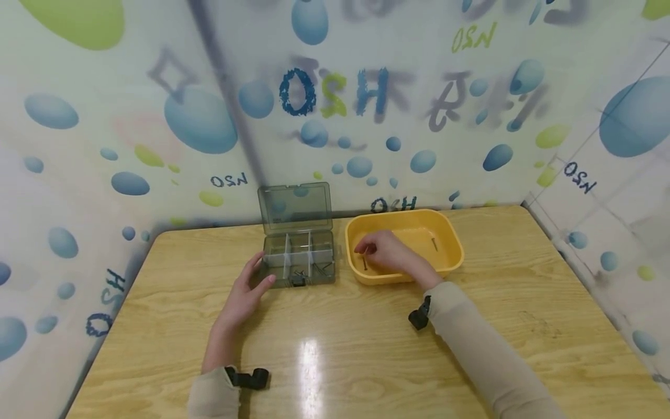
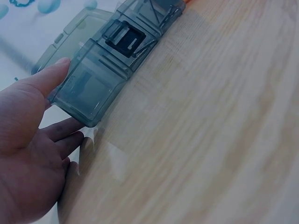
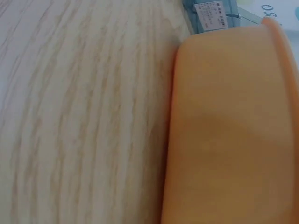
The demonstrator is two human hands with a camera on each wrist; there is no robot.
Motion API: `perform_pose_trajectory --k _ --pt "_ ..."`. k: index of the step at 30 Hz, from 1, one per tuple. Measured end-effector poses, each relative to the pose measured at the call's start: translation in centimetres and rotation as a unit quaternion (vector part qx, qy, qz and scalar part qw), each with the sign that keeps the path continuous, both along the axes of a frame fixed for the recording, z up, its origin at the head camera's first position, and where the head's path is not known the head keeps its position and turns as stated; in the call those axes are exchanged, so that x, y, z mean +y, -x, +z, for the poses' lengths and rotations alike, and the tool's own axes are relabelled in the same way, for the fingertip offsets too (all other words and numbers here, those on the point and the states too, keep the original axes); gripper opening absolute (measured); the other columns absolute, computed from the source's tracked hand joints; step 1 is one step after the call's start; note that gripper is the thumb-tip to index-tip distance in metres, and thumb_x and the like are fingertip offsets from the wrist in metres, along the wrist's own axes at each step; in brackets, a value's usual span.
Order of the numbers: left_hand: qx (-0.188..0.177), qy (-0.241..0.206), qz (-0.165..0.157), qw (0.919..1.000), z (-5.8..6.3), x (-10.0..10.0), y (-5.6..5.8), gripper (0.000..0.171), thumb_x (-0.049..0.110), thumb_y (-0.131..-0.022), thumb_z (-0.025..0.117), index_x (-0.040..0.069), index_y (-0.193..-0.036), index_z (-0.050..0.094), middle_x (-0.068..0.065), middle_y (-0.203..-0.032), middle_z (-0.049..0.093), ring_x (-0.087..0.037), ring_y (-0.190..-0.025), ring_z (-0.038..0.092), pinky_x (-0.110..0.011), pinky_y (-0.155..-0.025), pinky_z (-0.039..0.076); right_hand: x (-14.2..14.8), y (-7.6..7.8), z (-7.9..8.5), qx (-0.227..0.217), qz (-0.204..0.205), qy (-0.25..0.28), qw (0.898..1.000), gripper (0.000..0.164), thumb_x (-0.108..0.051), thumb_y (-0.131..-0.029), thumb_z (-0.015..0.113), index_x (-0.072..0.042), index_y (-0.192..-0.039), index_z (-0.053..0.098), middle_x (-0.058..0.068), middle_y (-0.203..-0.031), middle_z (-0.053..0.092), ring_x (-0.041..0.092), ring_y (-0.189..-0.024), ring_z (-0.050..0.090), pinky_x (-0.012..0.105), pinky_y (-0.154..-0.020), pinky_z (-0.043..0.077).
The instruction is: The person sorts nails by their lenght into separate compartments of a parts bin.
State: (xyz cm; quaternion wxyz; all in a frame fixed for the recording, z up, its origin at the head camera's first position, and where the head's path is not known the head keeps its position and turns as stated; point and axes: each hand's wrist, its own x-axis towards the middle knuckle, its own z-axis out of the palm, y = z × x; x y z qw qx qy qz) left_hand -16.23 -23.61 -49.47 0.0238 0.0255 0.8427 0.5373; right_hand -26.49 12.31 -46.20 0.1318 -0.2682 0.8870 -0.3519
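Note:
A clear grey compartment box (image 1: 298, 259) stands with its lid (image 1: 295, 208) raised. Several screws (image 1: 321, 269) lie in its front compartments. My left hand (image 1: 245, 297) is at the box's left end, its thumb over the front corner and its fingers extended along the side. In the left wrist view, that thumb (image 2: 56, 74) touches the rim near the black latch (image 2: 125, 38). My right hand (image 1: 389, 251) reaches into a yellow tray (image 1: 449, 256), fingertips bent down beside a screw (image 1: 365, 263); I cannot tell whether they hold it. Another screw (image 1: 434, 244) lies farther right.
The wooden table (image 1: 356, 349) meets a patterned wall (image 1: 419, 116) behind the box and tray. In the right wrist view, the tray's outer wall (image 3: 229, 130) fills the right half, with a white label (image 3: 212, 15) on the box's end beyond it.

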Motion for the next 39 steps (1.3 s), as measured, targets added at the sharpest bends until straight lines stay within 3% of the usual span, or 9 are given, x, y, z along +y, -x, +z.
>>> perform_pose_trajectory --k 8,16,32,39 --pt "0.005 0.002 0.0 1.0 -0.19 0.06 -0.06 0.066 0.021 -0.106 0.061 0.007 -0.161 0.028 -0.032 -0.16 0.029 -0.044 -0.151 0.021 -0.061 -0.12 0.014 -0.04 0.24 -0.31 0.001 0.027 -0.016 1.0 0.033 0.013 -0.086 0.065 -0.004 -0.11 0.078 0.006 -0.103 0.075 0.018 -0.087 0.063 0.033 -0.081 0.055" --pt "0.004 0.001 -0.001 1.0 -0.07 0.22 -0.12 0.064 0.021 -0.106 0.06 0.008 -0.161 0.029 -0.031 -0.161 0.028 -0.043 -0.151 0.021 -0.061 -0.12 0.014 0.03 0.5 -0.25 0.009 0.054 -0.05 0.997 0.024 0.009 -0.086 0.072 -0.008 -0.101 0.08 -0.001 -0.096 0.075 0.014 -0.087 0.065 0.031 -0.082 0.056" --pt "0.008 -0.002 -0.001 1.0 -0.05 0.05 -0.13 0.064 0.018 -0.106 0.061 0.007 -0.16 0.029 -0.033 -0.16 0.029 -0.044 -0.151 0.022 -0.061 -0.12 0.015 0.2 0.58 -0.01 -0.018 0.036 -0.08 0.996 0.011 -0.004 -0.09 0.078 -0.014 -0.091 0.082 -0.007 -0.087 0.074 0.012 -0.085 0.064 0.03 -0.083 0.055" --pt "0.009 -0.001 -0.001 1.0 0.14 0.07 -0.23 0.064 0.019 -0.106 0.061 0.007 -0.16 0.03 -0.033 -0.16 0.029 -0.044 -0.151 0.022 -0.062 -0.12 0.015 0.13 0.31 0.33 -0.026 0.028 -0.089 0.995 0.009 -0.005 -0.091 0.077 -0.013 -0.094 0.082 -0.002 -0.09 0.074 0.014 -0.086 0.062 0.032 -0.086 0.054"
